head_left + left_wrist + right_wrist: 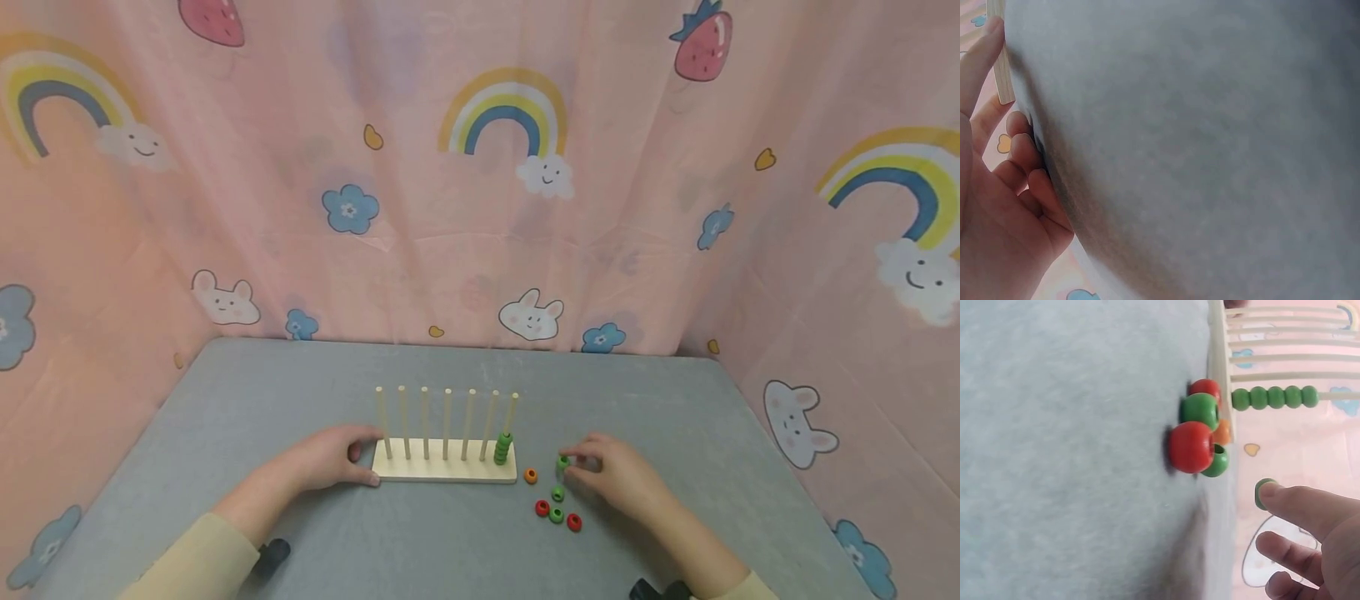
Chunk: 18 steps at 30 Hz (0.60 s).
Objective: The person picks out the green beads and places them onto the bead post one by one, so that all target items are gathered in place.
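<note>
A pale wooden base (442, 472) carries a row of several upright pegs, and green beads (502, 450) are stacked on its rightmost peg. My left hand (337, 457) grips the left end of the base between thumb and fingers. Between thumb and index finger, my right hand (618, 473) pinches a green bead (1263, 494), held right of the base. Loose beads lie below it: an orange bead (531, 476), two green beads and two red ones, including a red bead (1191, 447) nearest the right wrist camera.
A grey cloth-covered table (420, 542) lies under everything. Pink patterned curtain (420, 267) surrounds its back and sides. Dark wrist-camera parts (272, 557) show near the left forearm.
</note>
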Each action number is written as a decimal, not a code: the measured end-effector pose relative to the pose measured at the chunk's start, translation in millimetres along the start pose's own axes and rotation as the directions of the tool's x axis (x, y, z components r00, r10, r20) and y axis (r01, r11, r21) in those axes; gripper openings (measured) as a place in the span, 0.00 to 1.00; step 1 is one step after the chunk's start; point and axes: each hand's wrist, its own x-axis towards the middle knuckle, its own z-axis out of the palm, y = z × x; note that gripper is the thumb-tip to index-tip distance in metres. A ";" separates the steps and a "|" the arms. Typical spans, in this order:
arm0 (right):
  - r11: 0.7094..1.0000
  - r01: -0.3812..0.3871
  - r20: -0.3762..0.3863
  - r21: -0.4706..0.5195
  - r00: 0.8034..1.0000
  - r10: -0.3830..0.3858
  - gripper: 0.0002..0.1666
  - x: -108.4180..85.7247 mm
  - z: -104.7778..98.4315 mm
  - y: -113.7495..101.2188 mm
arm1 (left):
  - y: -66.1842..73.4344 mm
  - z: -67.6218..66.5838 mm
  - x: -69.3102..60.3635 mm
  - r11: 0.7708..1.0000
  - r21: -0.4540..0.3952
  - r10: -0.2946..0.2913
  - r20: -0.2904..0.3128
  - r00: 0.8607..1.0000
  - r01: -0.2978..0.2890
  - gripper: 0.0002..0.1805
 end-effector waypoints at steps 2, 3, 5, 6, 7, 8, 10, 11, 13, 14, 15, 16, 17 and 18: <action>1.000 -0.001 -0.016 0.012 1.000 0.001 0.14 -0.4 -2.3 -2.2 | 0.0 0.1 0.0 1.000 0.000 -0.003 0.000 1.000 0.003 0.36; 1.000 0.000 -0.025 0.019 1.000 0.001 0.15 -0.6 -3.7 -3.4 | 0.0 0.1 0.0 1.000 0.000 -0.004 0.001 1.000 0.004 0.36; 1.000 0.003 -0.042 0.025 0.999 -0.002 0.15 -0.8 -6.8 -6.1 | -0.1 0.2 0.0 1.000 0.000 -0.005 0.001 1.000 0.005 0.36; 1.000 0.006 -0.052 0.030 0.999 -0.005 0.15 -0.9 -8.3 -7.6 | -0.1 0.2 0.0 1.000 0.000 -0.004 0.001 1.000 0.004 0.36; 0.999 0.012 -0.063 0.032 0.998 -0.010 0.15 -0.7 -9.9 -9.2 | 0.0 0.1 -0.1 1.000 -0.001 -0.003 0.001 1.000 0.003 0.36; 0.999 0.019 -0.075 0.032 0.997 -0.017 0.16 -0.5 -11.5 -11.0 | -0.1 0.2 -0.1 1.000 -0.001 -0.002 0.001 1.000 0.002 0.36; 0.998 0.042 -0.107 0.042 0.994 -0.038 0.16 0.0 -14.7 -15.3 | -0.2 0.2 -0.2 1.000 -0.002 0.001 0.002 1.000 -0.001 0.35; 0.998 0.051 -0.125 0.046 0.991 -0.045 0.16 0.3 -16.2 -17.7 | -0.2 0.1 -0.3 1.000 -0.004 0.001 0.002 1.000 -0.001 0.35; 0.996 0.065 -0.161 0.058 0.985 -0.055 0.16 0.8 -19.5 -23.4 | -0.3 0.0 -0.4 1.000 -0.005 0.002 0.003 1.000 -0.002 0.36; 0.995 0.072 -0.178 0.067 0.982 -0.059 0.16 0.8 -21.3 -26.7 | -0.4 0.0 -0.4 1.000 -0.005 0.004 0.003 1.000 -0.004 0.36; 0.994 0.078 -0.194 0.077 0.979 -0.062 0.16 0.9 -23.2 -30.3 | -0.5 -0.1 -0.4 1.000 -0.006 0.004 0.004 1.000 -0.004 0.36; 0.993 0.084 -0.209 0.083 0.976 -0.065 0.16 0.9 -25.2 -34.0 | -0.5 -0.2 -0.4 1.000 -0.008 0.005 0.005 1.000 -0.005 0.36; 0.992 0.091 -0.226 0.089 0.972 -0.069 0.16 0.9 -27.2 -37.6 | -0.5 -0.3 -0.5 1.000 -0.008 0.006 0.005 1.000 -0.006 0.36; 0.989 0.109 -0.244 0.095 0.966 -0.083 0.16 1.0 -29.3 -41.2 | -0.5 -0.4 -0.5 1.000 -0.008 0.008 0.005 1.000 -0.008 0.36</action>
